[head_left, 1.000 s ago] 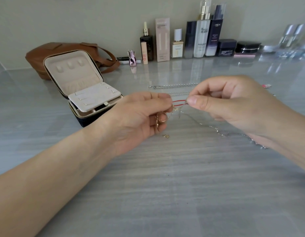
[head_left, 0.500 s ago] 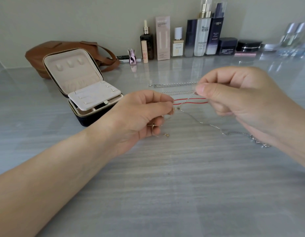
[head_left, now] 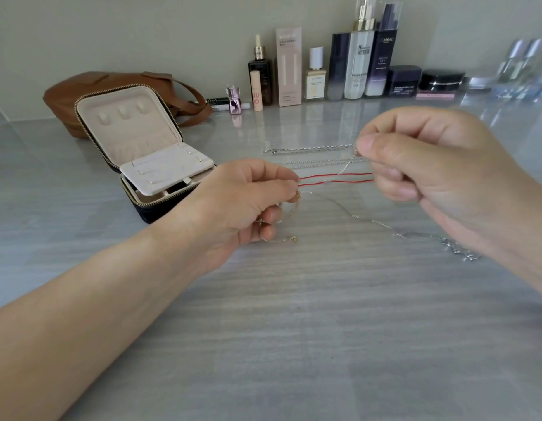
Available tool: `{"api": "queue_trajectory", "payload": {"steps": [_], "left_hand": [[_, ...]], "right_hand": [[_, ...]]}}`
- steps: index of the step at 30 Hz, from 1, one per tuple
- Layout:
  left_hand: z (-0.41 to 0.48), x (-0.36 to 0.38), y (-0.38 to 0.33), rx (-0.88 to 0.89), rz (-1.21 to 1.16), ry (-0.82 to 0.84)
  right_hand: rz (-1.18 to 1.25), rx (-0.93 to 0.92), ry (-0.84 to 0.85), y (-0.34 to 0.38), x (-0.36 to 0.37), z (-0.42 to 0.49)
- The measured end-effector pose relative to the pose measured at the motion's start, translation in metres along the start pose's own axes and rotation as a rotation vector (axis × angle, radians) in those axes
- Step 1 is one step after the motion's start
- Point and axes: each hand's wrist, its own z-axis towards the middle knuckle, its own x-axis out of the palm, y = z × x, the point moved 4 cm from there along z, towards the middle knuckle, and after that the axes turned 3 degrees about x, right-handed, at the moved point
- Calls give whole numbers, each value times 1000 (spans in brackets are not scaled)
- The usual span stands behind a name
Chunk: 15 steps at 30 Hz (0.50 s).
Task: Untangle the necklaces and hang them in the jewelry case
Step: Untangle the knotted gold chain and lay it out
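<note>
A red cord necklace stretches as two strands between my hands above the grey table. My left hand pinches its left end, with a thin gold chain hanging from the curled fingers. My right hand pinches a fine silver chain that crosses the red strands; the cord's right end runs into this hand. Another silver necklace trails on the table to the right. Two more silver chains lie behind. The open jewelry case stands at the left, lid up.
A brown leather bag lies behind the case. A row of cosmetic bottles and jars lines the wall at the back. The table stretches bare in front of my hands.
My right hand has moved right and up, away from my left hand, drawing the red cord out into two longer strands. The left hand has stayed in place.
</note>
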Motion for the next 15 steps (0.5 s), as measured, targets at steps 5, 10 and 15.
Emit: {"api": "queue_trajectory", "payload": {"steps": [5, 10, 15], "left_hand": [[2, -8, -8, 56, -55, -99], [3, -14, -12, 68, -83, -149], [8, -15, -8, 108, 117, -108]], "right_hand": [[-119, 34, 92, -5, 2, 0], [-230, 65, 64, -9, 1, 2], [-364, 135, 189, -14, 6, 2]]}}
